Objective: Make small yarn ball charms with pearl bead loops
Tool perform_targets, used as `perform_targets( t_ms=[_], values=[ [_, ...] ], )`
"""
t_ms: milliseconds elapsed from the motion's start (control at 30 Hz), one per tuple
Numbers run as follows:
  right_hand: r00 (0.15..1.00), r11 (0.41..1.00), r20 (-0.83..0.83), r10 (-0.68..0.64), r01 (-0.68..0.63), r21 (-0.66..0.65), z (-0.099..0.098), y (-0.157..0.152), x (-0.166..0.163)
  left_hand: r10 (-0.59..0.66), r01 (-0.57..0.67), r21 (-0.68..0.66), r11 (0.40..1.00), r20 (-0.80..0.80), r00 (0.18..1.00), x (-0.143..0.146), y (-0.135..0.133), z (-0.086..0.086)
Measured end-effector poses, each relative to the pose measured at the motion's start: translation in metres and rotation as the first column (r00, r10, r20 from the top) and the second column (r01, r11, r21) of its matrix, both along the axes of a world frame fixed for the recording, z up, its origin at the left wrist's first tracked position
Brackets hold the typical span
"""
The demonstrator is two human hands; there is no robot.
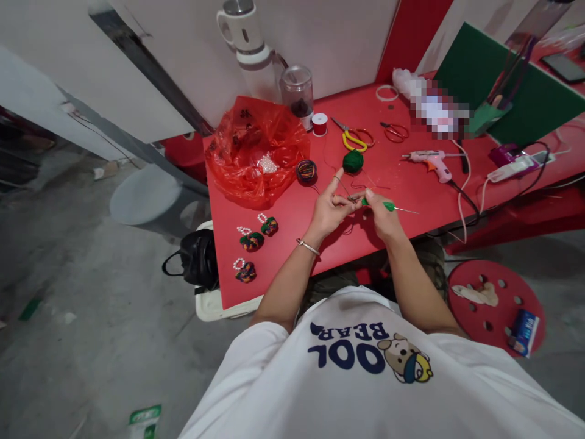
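My right hand (382, 214) grips a green-handled crochet hook (389, 207), whose thin metal shaft sticks out to the right. My left hand (329, 210) has its index finger raised with yarn running over it. Its thumb and other fingers pinch a small piece of yarn work (353, 199), mostly hidden by the fingers, where the two hands meet. Just beyond the raised finger sits a green yarn ball (353, 161). A multicoloured yarn ball (306, 172) lies to its left. Loose dark yarn trails on the red table (292, 244) around my hands.
Several yarn pieces with bead loops (251, 241) lie at the left. Behind are a red plastic bag (256, 131) holding white beads (267, 163), a ribbon spool (320, 124), yellow-and-red-handled scissors (354, 139), and red-handled snips (395, 132). A pink glue gun (434, 163) trails its cord at right.
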State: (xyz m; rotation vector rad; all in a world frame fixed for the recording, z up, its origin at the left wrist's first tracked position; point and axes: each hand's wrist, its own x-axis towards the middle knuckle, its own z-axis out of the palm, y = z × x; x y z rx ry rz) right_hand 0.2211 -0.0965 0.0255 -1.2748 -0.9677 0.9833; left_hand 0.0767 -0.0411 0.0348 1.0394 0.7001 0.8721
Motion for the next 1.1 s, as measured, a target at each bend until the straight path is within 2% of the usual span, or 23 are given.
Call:
perform_targets(
  t_ms=[233, 367, 533, 633, 767, 900, 1100],
  values=[
    [0.998, 0.997, 0.037, -0.059, 0.058, 0.044, -0.004, 0.001, -0.007, 0.105, -0.101, 0.056, 0.993, -0.072, 0.992, 0.004, -0.002, 0.003],
    [0.999, 0.995, -0.001, -0.052, 0.052, 0.087, -0.003, 0.002, -0.011, 0.171, -0.167, 0.069, 0.983, -0.046, 0.984, 0.005, 0.000, -0.002],
    [0.980, 0.998, -0.197, -0.020, 0.033, 0.061, -0.001, 0.004, -0.016, 0.082, -0.085, 0.023, 0.996, 0.105, 0.991, 0.001, 0.000, -0.004],
    [0.965, 0.999, -0.263, -0.018, 0.028, 0.032, -0.001, 0.005, -0.017, 0.068, -0.069, 0.004, 0.998, 0.133, 0.989, -0.003, 0.000, -0.002],
    [0.959, 0.997, -0.278, -0.059, 0.072, 0.037, -0.002, 0.006, -0.015, 0.054, -0.057, 0.019, 0.998, 0.102, 0.993, -0.006, 0.002, -0.001],
    [0.944, 0.993, -0.324, -0.059, 0.088, 0.076, -0.006, 0.007, -0.013, 0.111, -0.121, 0.093, 0.988, 0.104, 0.988, -0.006, 0.006, -0.003],
    [0.958, 0.991, -0.282, -0.045, 0.079, 0.110, -0.011, 0.007, -0.014, 0.066, -0.080, 0.084, 0.993, 0.157, 0.985, -0.004, 0.004, -0.004]
  ],
)
